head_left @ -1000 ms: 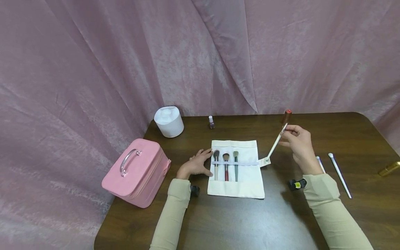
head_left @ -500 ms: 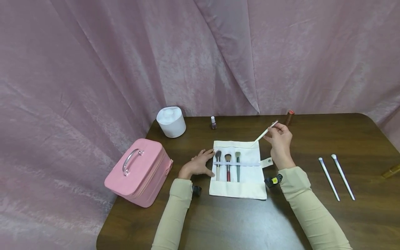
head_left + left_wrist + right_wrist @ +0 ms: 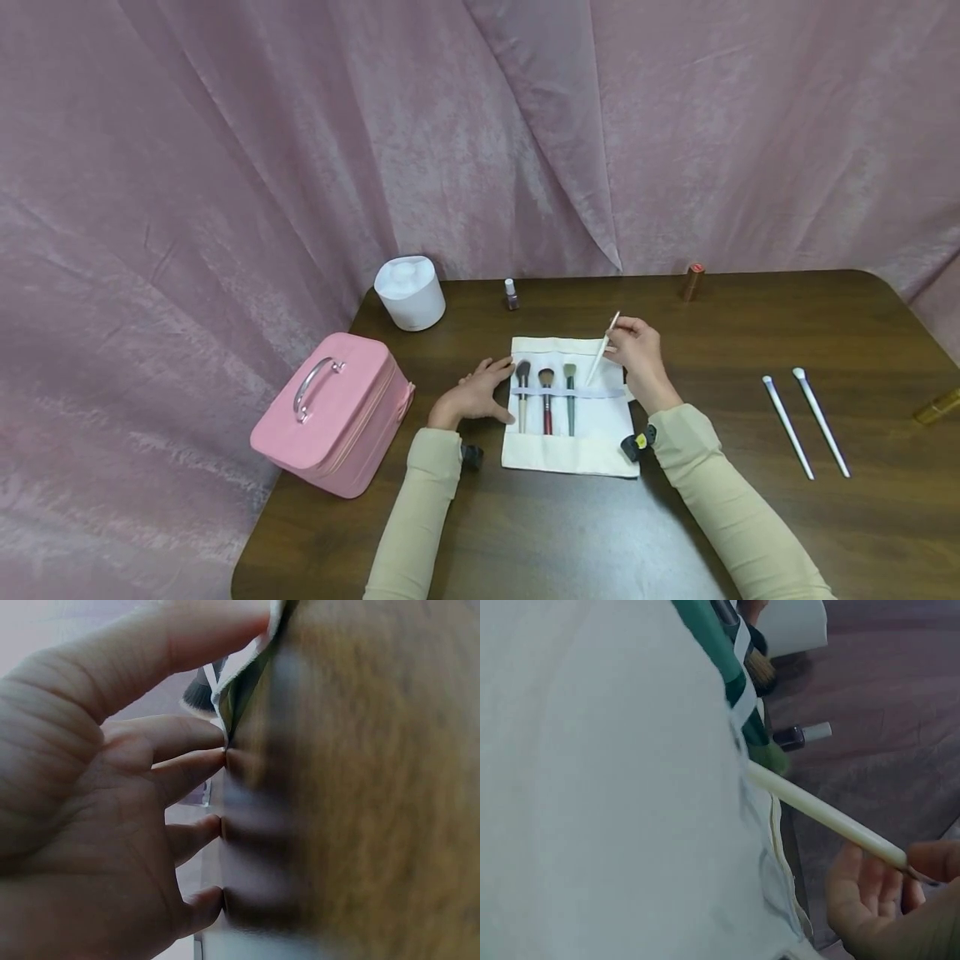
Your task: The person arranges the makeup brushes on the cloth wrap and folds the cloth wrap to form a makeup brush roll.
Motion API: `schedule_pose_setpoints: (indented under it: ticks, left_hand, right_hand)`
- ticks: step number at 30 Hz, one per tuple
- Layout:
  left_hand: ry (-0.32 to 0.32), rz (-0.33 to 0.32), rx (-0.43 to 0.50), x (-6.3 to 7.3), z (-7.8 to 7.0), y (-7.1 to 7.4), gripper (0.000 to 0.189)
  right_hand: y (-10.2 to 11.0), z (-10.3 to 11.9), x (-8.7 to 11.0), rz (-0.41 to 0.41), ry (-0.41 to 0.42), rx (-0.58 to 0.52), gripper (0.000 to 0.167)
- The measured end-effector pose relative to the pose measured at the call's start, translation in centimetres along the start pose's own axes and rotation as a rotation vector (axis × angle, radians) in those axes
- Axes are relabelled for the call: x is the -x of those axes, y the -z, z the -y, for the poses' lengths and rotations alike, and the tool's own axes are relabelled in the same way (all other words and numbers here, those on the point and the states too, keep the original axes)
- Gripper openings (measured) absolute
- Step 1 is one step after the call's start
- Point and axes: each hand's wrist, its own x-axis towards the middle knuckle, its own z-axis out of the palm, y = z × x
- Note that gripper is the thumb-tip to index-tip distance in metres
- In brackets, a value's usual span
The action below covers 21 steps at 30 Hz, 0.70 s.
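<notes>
My right hand point(image 3: 637, 354) pinches a slim white-handled makeup brush point(image 3: 602, 350) near its top end. The brush slants down over the right part of a cream fabric brush roll point(image 3: 570, 456), its lower end at the lilac elastic band point(image 3: 739, 750). Under that band lie a dark-bristled brush with a pale handle point(image 3: 522, 404), a red-handled brush point(image 3: 547, 417) and a green brush point(image 3: 571, 408). My left hand point(image 3: 474, 396) rests at the roll's left edge, fingers extended; in the left wrist view its thumb and fingertips touch the cloth edge and table.
Two white brushes point(image 3: 787, 427) lie to the right. A pink vanity case point(image 3: 330, 412) stands left. Behind are a white container point(image 3: 410, 296), a nail polish bottle point(image 3: 512, 296) and a brown tube point(image 3: 693, 282). A gold tube point(image 3: 937, 407) lies far right.
My right hand has moved left with the white brush, from beside the roll to over it, and the brush's lower end has come down to the elastic band. The left hand has stayed put.
</notes>
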Motion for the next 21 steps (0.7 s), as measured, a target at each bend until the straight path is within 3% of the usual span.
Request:
schedule_pose_setpoints:
  ticks: [4,12,21]
  left_hand:
    - [0.002,-0.002,0.003,0.03,0.02,0.01,0.095]
    - [0.002,-0.003,0.014,0.03,0.01,-0.14,0.095]
    - [0.004,-0.004,0.012,0.02,-0.09,-0.06,0.095]
  right_hand:
    - [-0.12,-0.16,-0.09,0.132,-0.06,0.084,0.035]
    - [-0.49,-0.62,0.19,0.268,-0.132,0.191,0.041]
    - [-0.96,-0.22,0.67,0.295,-0.158,0.299,0.029]
